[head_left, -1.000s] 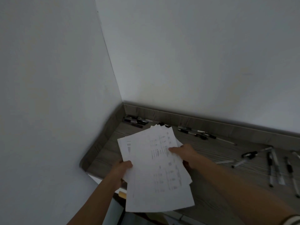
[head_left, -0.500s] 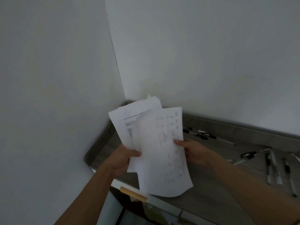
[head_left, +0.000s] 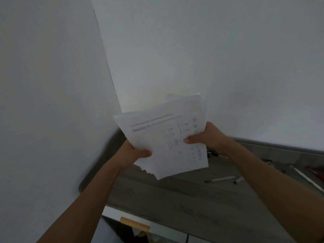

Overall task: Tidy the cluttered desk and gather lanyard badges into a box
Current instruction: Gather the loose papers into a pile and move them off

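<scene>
A stack of white printed paper sheets (head_left: 164, 135) is held up above the desk's far left corner, tilted toward me. My left hand (head_left: 133, 155) grips its lower left edge, thumb on the front. My right hand (head_left: 205, 137) grips the right edge, thumb on the printed face. The sheets' lower edges are fanned and uneven. No lanyard badge or box is in view.
The grey wood-grain desk (head_left: 175, 199) runs along two white walls that meet at a corner. Several pens (head_left: 222, 179) lie scattered on the right, a red thing (head_left: 313, 170) at the far right edge. A wooden handle (head_left: 135, 223) shows below the desk front.
Both hands have lifted the sheets off the desk and gathered the loose, spread pages into one raised stack. The view has tilted up toward the wall.
</scene>
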Action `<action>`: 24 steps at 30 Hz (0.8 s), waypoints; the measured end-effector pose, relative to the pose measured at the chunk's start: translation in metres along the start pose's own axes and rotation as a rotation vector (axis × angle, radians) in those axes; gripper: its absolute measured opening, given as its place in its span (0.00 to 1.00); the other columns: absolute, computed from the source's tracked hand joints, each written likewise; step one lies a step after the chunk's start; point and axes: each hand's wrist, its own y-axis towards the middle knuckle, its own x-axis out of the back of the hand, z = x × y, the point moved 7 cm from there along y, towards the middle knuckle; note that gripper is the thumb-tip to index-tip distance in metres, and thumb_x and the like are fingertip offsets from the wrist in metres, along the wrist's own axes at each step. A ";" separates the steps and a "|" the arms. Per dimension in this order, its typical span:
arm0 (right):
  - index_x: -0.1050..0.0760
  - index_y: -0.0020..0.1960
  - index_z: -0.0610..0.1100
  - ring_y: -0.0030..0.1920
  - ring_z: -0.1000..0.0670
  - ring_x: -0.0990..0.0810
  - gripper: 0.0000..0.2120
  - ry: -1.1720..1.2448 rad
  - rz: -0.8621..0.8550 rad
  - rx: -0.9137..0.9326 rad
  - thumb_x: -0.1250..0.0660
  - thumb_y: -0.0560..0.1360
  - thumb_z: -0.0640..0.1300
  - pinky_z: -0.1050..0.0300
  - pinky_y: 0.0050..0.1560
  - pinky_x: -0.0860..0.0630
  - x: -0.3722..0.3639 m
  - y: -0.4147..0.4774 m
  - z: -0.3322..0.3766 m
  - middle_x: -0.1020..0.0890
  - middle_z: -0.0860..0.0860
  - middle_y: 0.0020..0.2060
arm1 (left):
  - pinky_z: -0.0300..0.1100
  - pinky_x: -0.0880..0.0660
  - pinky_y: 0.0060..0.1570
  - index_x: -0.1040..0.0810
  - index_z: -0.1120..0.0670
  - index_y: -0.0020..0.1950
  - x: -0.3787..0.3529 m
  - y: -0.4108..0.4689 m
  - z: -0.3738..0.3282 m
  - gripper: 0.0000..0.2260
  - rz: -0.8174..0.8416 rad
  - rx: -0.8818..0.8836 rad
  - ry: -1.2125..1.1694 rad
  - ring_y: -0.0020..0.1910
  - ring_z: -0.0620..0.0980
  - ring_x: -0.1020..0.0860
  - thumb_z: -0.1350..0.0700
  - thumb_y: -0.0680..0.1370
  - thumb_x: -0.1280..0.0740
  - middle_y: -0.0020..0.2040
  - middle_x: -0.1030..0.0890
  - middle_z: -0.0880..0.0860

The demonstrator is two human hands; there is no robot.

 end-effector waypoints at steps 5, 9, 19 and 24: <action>0.22 0.57 0.42 0.52 0.48 0.17 0.22 -0.038 -0.104 -0.006 0.21 0.65 0.38 0.48 0.48 0.18 0.003 -0.008 -0.021 0.16 0.48 0.52 | 0.43 0.21 0.48 0.21 0.56 0.56 -0.020 -0.003 0.016 0.19 -0.033 -0.020 -0.002 0.52 0.48 0.18 0.71 0.70 0.27 0.52 0.17 0.53; 0.25 0.60 0.44 0.51 0.50 0.16 0.27 0.018 -0.227 0.001 0.20 0.64 0.40 0.49 0.46 0.17 0.018 -0.012 -0.035 0.17 0.49 0.53 | 0.46 0.22 0.52 0.21 0.56 0.56 -0.020 0.002 0.022 0.15 -0.174 -0.001 -0.052 0.54 0.51 0.20 0.69 0.72 0.29 0.55 0.18 0.55; 0.18 0.51 0.43 0.46 0.48 0.14 0.17 0.106 -0.094 -0.108 0.20 0.63 0.40 0.55 0.39 0.18 0.017 -0.014 -0.056 0.14 0.49 0.46 | 0.39 0.19 0.41 0.20 0.56 0.53 -0.024 0.008 0.027 0.16 -0.136 0.091 -0.125 0.47 0.45 0.17 0.68 0.68 0.25 0.52 0.17 0.54; 0.17 0.47 0.40 0.45 0.44 0.14 0.08 0.149 -0.177 -0.058 0.24 0.68 0.37 0.45 0.47 0.17 0.013 -0.017 -0.044 0.14 0.45 0.44 | 0.41 0.19 0.42 0.20 0.55 0.52 -0.035 0.006 0.011 0.15 -0.166 0.015 -0.145 0.46 0.46 0.17 0.68 0.69 0.25 0.49 0.16 0.51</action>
